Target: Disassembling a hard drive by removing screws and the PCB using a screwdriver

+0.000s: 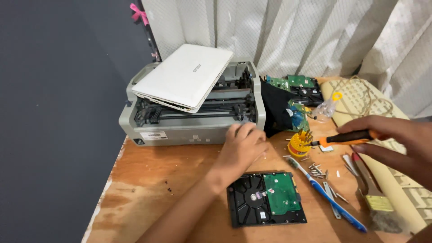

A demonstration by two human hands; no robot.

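A black hard drive (252, 202) with a green circuit board (281, 193) on top lies near the table's front. My left hand (243, 150) hovers just above it, fingers curled, close to the grey printer's (189, 130) front; I cannot tell if it holds anything. My right hand (396, 139) grips an orange and black screwdriver (348, 137) whose tip points left at a yellow round bit holder (300, 143).
A closed white laptop (184, 76) rests on the printer. Loose screws (317, 170), a blue toothbrush (333, 198), a paintbrush (371, 191), a beige keyboard (382, 112) and more green boards (299, 87) crowd the wooden table (153, 180). Curtains hang behind.
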